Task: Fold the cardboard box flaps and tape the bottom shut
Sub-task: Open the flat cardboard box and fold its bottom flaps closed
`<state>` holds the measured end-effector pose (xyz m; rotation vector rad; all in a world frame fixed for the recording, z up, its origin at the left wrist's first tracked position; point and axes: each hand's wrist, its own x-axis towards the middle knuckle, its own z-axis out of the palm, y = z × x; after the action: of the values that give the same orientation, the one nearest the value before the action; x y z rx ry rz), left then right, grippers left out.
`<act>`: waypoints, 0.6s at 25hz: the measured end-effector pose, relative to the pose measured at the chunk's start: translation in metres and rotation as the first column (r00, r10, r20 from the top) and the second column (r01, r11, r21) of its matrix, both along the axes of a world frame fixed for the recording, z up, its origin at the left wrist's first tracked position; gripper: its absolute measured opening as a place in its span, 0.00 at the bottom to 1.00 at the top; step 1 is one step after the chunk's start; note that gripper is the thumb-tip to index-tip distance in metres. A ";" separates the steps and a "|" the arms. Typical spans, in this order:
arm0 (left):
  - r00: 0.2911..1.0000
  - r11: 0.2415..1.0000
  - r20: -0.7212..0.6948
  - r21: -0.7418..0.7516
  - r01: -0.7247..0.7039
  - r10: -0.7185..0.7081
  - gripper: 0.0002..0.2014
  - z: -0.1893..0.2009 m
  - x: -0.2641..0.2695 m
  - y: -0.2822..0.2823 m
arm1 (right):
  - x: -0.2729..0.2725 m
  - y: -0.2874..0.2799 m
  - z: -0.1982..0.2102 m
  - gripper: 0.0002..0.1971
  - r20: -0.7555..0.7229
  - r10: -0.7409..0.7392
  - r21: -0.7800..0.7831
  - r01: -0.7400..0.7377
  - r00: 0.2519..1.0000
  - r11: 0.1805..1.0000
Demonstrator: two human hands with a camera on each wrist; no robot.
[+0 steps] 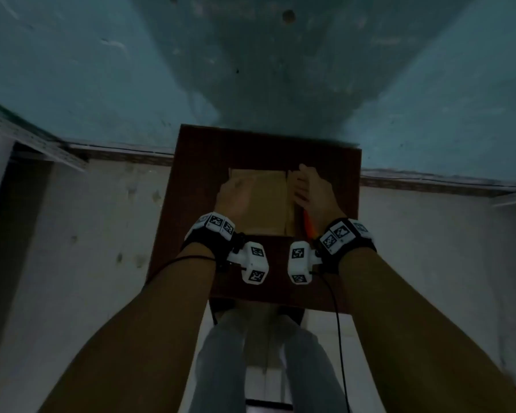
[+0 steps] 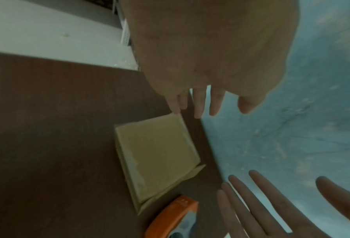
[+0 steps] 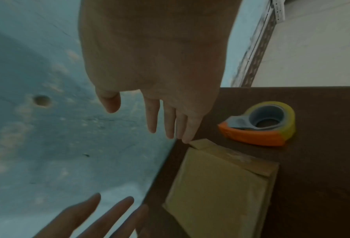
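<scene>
Two hands, left hand (image 1: 232,198) and right hand (image 1: 312,193), spread with straight fingers above flattened cardboard box (image 1: 261,201) on brown table (image 1: 197,162), apparently not gripping. Just right of right hand, orange tape dispenser (image 3: 259,124); blue wall (image 1: 102,70) beyond fingertips.

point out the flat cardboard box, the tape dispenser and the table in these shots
cardboard box (image 2: 158,154): left wrist view, middle of its top panel
tape dispenser (image 3: 257,136): right wrist view, its orange body
table (image 2: 54,128): left wrist view, bare brown top
</scene>
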<state>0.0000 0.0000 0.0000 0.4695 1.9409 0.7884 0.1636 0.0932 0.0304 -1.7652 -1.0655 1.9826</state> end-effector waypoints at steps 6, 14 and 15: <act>0.997 0.994 0.046 -0.095 -0.061 0.066 0.27 -0.075 0.013 -0.022 | 0.016 -0.005 -0.098 0.32 0.085 -0.099 0.011 0.098 0.991 0.995; 0.990 0.996 -0.131 -0.052 -0.069 0.061 0.22 -0.167 0.007 -0.036 | 0.018 -0.017 -0.191 0.29 0.130 0.067 0.047 -0.074 0.989 0.996; 0.987 0.997 -0.148 -0.037 -0.074 0.067 0.22 -0.179 0.005 -0.036 | 0.018 -0.019 -0.204 0.27 0.137 0.106 0.097 -0.120 0.985 0.988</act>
<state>0.0048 -0.0362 -0.1794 0.4457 2.1165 0.7743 0.1816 0.0744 -0.1732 -1.8384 -1.3142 1.8567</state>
